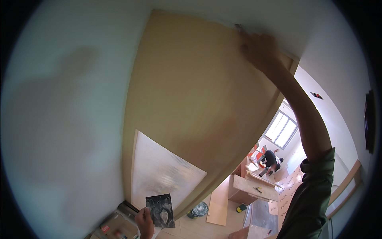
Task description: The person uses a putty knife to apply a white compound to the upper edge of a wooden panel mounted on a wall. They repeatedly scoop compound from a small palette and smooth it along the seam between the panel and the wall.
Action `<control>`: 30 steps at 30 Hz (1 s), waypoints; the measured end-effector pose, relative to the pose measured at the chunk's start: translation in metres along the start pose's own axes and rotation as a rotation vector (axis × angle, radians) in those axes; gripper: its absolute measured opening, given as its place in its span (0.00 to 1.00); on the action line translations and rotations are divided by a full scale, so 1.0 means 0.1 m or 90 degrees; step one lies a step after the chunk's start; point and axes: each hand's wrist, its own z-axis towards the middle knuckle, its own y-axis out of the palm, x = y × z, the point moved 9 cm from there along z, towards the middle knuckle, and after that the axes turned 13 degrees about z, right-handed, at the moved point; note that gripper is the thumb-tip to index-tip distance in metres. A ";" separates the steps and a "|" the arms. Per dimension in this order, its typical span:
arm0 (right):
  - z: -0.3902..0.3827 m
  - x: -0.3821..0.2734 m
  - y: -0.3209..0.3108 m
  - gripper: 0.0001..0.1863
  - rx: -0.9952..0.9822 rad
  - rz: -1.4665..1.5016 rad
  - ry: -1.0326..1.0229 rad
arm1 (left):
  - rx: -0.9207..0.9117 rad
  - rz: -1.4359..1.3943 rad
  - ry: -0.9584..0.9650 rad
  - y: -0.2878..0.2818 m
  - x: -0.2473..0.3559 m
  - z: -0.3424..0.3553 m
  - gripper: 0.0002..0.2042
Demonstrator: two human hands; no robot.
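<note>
My right hand [262, 49] is raised to the top edge of a tan wooden panel [191, 75], where it meets the white ceiling. Its fingers are closed, and a small dark tip sticks out at their left; the rest of what they hold is hidden. Low down, my left hand [145, 224] grips a thin black rectangular plate [161, 205] by its left edge. A whitish paste is smeared over the middle of the plate. Behind it, a ribbed translucent pane [165, 169] is set in the lower part of the panel.
A white wall [67, 131] stands close on the left. Below lie a cardboard box [119, 227], a bucket [199, 209] with a plastic-like cover, boards [218, 205] and a workbench [254, 187] with tools. Another person [270, 160] bends near the far window [281, 129].
</note>
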 end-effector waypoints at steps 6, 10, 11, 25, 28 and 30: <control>-0.32 0.24 -0.04 0.27 -0.016 -0.017 0.026 | -0.024 -0.036 -0.012 0.01 0.02 0.01 0.16; -0.18 0.06 -0.06 0.28 0.077 0.056 -0.053 | -0.006 -0.001 -0.017 -0.08 0.24 -0.03 0.16; -0.10 0.01 -0.03 0.28 0.080 0.057 -0.055 | 0.003 -0.002 -0.013 -0.07 0.20 -0.02 0.16; 0.22 0.32 0.34 0.24 -0.019 0.096 -0.013 | 0.062 0.025 0.010 -0.09 0.20 -0.12 0.16; 0.10 0.40 0.27 0.25 0.044 0.031 -0.047 | 0.044 -0.021 -0.040 -0.07 0.16 -0.14 0.17; 0.15 0.26 0.30 0.25 0.077 0.038 -0.099 | 0.051 -0.016 -0.032 -0.05 0.08 -0.12 0.17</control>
